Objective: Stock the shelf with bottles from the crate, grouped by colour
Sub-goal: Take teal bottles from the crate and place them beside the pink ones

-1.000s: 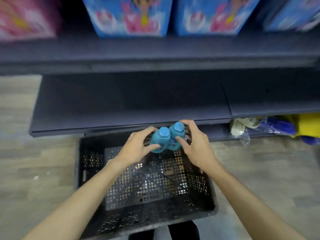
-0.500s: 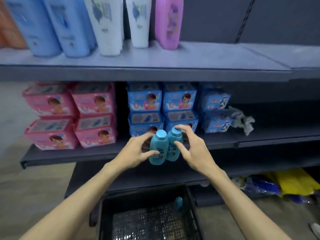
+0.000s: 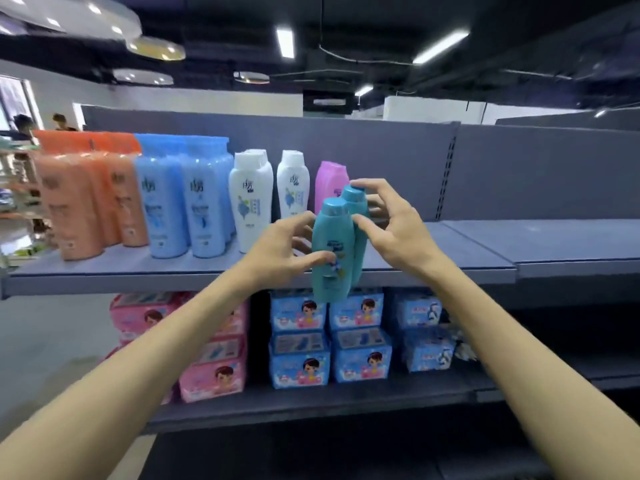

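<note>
Two teal bottles, labels too blurred to be read, are clamped between the left hand and right hand at the shelf front edge.

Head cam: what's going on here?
A person is stocking a store shelf. The left hand and right hand together hold two teal bottles upright, side by side, in front of the top shelf. They are not yet set down. The shelf already carries orange bottles, blue bottles, white bottles and a pink bottle in colour groups; the space right of the pink one is bare.
</note>
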Motion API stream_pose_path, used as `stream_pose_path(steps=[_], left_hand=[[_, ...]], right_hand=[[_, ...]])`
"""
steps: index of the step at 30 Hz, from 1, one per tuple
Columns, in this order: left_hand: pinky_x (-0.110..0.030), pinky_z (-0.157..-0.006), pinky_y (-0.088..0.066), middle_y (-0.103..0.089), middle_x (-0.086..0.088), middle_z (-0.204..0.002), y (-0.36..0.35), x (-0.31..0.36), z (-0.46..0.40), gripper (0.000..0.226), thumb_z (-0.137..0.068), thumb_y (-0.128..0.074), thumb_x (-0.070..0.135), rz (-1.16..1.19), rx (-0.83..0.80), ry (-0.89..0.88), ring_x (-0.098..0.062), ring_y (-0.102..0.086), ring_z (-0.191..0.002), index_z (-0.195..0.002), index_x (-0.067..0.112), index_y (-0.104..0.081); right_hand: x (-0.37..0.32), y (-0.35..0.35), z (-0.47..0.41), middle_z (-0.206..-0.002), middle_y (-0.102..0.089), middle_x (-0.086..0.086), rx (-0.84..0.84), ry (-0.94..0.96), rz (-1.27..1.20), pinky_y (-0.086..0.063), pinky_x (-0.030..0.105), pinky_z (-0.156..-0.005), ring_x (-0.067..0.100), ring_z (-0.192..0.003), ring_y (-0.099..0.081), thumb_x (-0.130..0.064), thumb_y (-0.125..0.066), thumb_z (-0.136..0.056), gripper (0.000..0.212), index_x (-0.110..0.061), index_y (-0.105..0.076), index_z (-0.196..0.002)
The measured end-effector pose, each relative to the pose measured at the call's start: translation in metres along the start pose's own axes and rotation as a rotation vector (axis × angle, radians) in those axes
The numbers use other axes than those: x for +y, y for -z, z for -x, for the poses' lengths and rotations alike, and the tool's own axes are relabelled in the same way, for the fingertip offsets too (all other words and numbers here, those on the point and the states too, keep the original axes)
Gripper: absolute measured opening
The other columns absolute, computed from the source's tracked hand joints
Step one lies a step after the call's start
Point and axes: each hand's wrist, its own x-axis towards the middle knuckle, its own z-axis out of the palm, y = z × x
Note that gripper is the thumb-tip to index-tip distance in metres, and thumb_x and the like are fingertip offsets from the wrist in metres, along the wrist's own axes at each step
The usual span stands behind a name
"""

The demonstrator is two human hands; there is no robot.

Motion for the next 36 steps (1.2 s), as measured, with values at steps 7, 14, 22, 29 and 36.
stream_pose_path(steps=[7,14,22,29,36], left_hand=[[-0.017,-0.069,-0.051,-0.068,0.002,-0.098,0.017,0.014,-0.042,0.033,-0.084,-0.076,0.019,-0.036,0.083,0.007,-0.002,-0.064,-0.072,-0.115,0.017,-0.063],[-0.028,-0.078,-0.057,-0.068,0.003,-0.102,-0.013,-0.007,-0.076,0.035,-0.083,-0.076,0.027,-0.123,0.085,0.041,-0.01,-0.068,-0.082,-0.115,0.02,-0.062],[-0.035,-0.08,-0.059,-0.068,0.004,-0.104,-0.047,-0.023,-0.112,0.035,-0.084,-0.076,0.025,-0.052,0.101,0.136,-0.015,-0.069,-0.089,-0.115,0.018,-0.061],[-0.033,-0.08,-0.06,-0.07,0.0,-0.108,-0.049,-0.026,-0.111,0.032,-0.086,-0.074,0.023,0.123,0.08,0.232,-0.017,-0.07,-0.096,-0.116,0.021,-0.062],[-0.031,-0.074,-0.061,-0.068,0.002,-0.113,-0.059,-0.034,-0.106,0.046,-0.083,-0.076,0.012,0.131,0.027,0.252,-0.015,-0.069,-0.096,-0.125,0.018,-0.058]], right_hand=[[0.01,0.032,-0.051,-0.111,-0.067,-0.002,-0.044,-0.015,-0.013,-0.057,0.022,-0.068,0.012,-0.096,-0.066,-0.015,-0.06,-0.096,0.036,-0.03,-0.051,-0.128],[0.065,0.054,-0.062,-0.11,-0.066,-0.005,-0.083,-0.113,0.006,-0.057,0.035,-0.081,0.011,-0.098,-0.064,-0.018,-0.06,-0.096,0.036,-0.033,-0.05,-0.127],[0.12,0.081,-0.074,-0.115,-0.062,-0.005,-0.178,-0.196,-0.041,-0.053,0.042,-0.097,0.012,-0.109,-0.062,-0.02,-0.058,-0.098,0.042,-0.034,-0.045,-0.135],[0.134,0.077,-0.064,-0.126,-0.06,-0.005,-0.174,-0.21,-0.12,-0.054,0.034,-0.098,0.007,-0.11,-0.064,-0.015,-0.069,-0.091,0.055,-0.025,-0.043,-0.138],[0.163,0.067,-0.052,-0.12,-0.061,-0.008,-0.222,-0.277,-0.135,-0.06,0.039,-0.086,0.015,-0.103,-0.069,-0.02,-0.077,-0.085,0.045,-0.023,-0.055,-0.123]])
